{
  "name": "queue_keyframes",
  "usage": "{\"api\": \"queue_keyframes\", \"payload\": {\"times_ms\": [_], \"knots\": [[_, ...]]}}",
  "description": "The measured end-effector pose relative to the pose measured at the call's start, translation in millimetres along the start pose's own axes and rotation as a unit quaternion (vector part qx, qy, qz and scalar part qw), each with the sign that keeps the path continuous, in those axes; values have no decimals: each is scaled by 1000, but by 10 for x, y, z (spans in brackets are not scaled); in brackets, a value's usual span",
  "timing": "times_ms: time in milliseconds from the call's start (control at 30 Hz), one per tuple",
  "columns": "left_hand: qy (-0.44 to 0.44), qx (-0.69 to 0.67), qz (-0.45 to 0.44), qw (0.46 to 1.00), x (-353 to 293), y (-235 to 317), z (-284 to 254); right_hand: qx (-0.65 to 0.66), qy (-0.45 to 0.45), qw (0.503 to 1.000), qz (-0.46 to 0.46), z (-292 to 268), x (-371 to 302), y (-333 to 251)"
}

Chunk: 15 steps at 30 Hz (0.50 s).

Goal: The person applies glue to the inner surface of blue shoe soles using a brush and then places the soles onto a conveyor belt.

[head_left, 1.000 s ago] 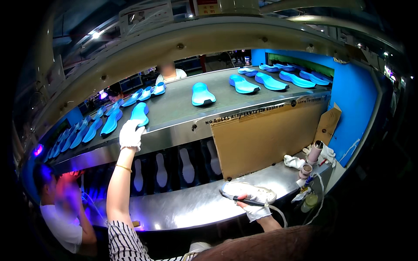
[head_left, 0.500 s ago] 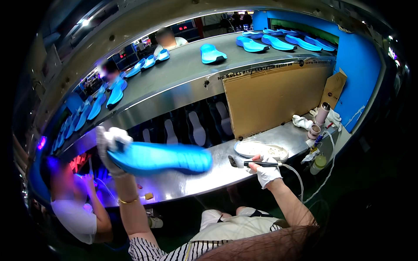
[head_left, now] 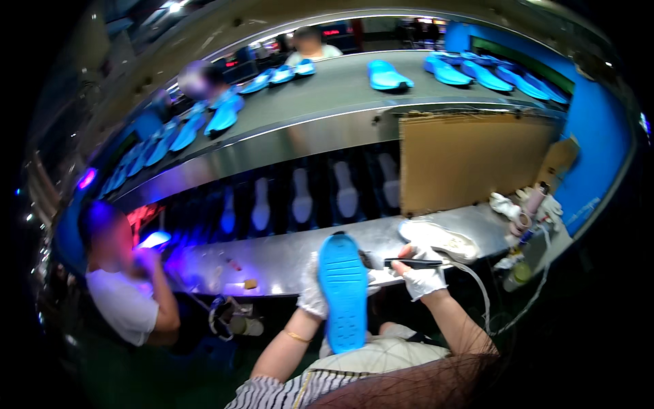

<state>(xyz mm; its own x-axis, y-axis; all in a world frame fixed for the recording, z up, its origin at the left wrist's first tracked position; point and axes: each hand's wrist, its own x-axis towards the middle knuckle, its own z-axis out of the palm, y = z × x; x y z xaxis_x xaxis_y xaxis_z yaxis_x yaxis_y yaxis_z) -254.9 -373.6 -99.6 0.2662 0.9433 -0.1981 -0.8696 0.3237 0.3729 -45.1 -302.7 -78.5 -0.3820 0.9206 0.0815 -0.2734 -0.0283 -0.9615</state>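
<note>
A blue sole (head_left: 344, 293), sideways in the air half a second ago, now stands upright between two gloved hands, drawn in close to the brush (head_left: 412, 263); whether they touch is unclear. Its smooth, rubbery-looking face is grooved crosswise and pitted toward six o'clock. The left hand (head_left: 313, 293) grips its nine o'clock edge; at three, the right hand (head_left: 424, 279) holds the brush's slim black handle. At two, a white shoe (head_left: 443, 240) lies on the shiny metal surface (head_left: 279, 259); at twelve, more blue soles (head_left: 388, 76) line a dark belt (head_left: 323, 93)
</note>
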Motion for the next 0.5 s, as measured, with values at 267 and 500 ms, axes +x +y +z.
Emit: {"api": "queue_keyframes", "payload": {"times_ms": [267, 500], "knots": [[85, 73, 170, 979, 365, -469, 184, -96, 46, 981, -164, 309, 259, 319], [56, 36, 125, 990, 389, -396, -92, -59, -14, 992, -111, 331, 94, 35]]}}
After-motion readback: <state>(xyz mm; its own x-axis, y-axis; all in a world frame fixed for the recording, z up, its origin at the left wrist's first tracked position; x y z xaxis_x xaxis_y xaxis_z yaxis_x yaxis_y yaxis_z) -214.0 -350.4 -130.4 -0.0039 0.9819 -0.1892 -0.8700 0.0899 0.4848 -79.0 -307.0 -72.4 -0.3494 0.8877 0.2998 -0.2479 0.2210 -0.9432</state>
